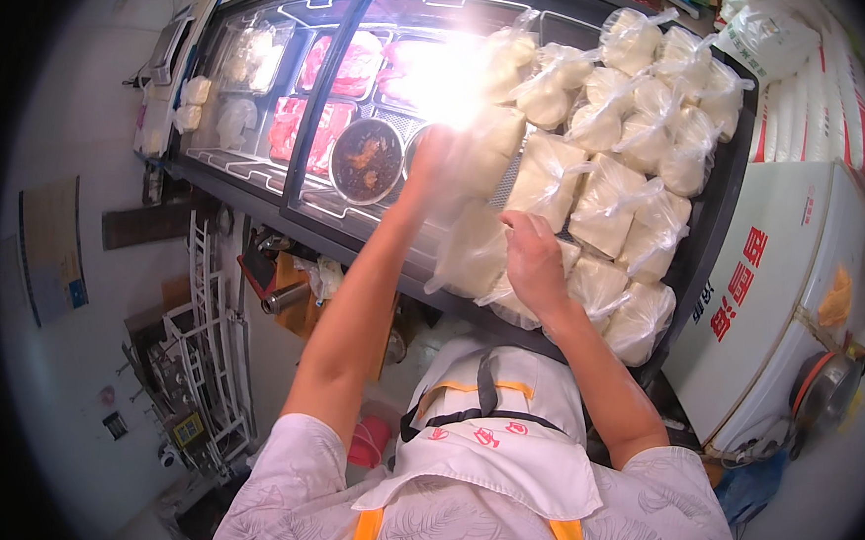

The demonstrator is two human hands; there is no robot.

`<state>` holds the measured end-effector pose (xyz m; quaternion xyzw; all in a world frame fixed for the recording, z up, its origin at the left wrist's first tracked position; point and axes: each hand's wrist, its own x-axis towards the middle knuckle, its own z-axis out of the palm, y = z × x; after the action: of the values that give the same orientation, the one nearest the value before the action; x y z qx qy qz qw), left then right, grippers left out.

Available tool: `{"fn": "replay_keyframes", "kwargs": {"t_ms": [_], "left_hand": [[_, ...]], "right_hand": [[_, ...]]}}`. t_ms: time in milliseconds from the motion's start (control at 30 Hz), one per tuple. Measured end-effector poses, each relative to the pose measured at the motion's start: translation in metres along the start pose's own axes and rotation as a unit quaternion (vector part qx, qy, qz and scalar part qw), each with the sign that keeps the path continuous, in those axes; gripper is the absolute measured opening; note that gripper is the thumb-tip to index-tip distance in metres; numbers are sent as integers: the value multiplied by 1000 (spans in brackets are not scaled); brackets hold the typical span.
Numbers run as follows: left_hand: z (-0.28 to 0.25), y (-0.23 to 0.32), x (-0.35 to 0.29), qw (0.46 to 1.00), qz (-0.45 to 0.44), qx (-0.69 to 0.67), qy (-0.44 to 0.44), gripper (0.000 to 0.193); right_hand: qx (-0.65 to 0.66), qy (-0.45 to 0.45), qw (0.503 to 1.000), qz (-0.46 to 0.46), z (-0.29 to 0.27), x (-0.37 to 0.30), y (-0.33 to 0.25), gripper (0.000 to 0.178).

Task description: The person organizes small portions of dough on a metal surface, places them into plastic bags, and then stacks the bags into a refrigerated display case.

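Observation:
Many clear plastic bags of pale dough-like food (pixel 605 196) lie stacked on top of a glass-lidded display freezer (pixel 261 165). My left hand (pixel 437 161) reaches up among them near a strong glare, fingers closed around the top of a clear bag (pixel 469 243) that hangs below it. My right hand (pixel 532 261) rests on the same bag's lower right side, beside the neighbouring bags at the near edge of the pile.
Under the glass are trays of red meat (pixel 341 66) and a round bowl of dark food (pixel 366 160). A white chest freezer (pixel 788 292) stands to the right with a metal pot (pixel 821 388) at its corner. White sacks (pixel 773 38) sit behind. A metal rack (pixel 215 346) stands low on the left.

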<state>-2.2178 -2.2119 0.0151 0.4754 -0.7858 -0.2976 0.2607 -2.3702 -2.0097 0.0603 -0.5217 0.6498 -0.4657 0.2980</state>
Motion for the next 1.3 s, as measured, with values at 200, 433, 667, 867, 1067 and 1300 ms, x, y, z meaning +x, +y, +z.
{"fn": "replay_keyframes", "kwargs": {"t_ms": [200,433,667,867,1067,1300], "left_hand": [[-34,27,-124,973,-223,-19,-53,34],[-17,13,-204,971,-216,-46,-95,53],[-20,14,-221,964,-248,-63,-66,45],[-27,18,-237,940,-317,-123,-31,34],[-9,-11,-284,857,-434,-272,57,27],[-25,15,-278,715,-508,-480,29,25]], "right_hand": [[-110,-24,990,-82,43,15,29,34],[-348,-166,921,-48,74,25,26,24],[-434,-191,878,-58,84,20,21,23],[-438,-246,863,-57,83,25,18,23],[-330,-166,923,-104,72,21,7,22],[-189,-247,950,-21,56,-10,-22,33]]}}
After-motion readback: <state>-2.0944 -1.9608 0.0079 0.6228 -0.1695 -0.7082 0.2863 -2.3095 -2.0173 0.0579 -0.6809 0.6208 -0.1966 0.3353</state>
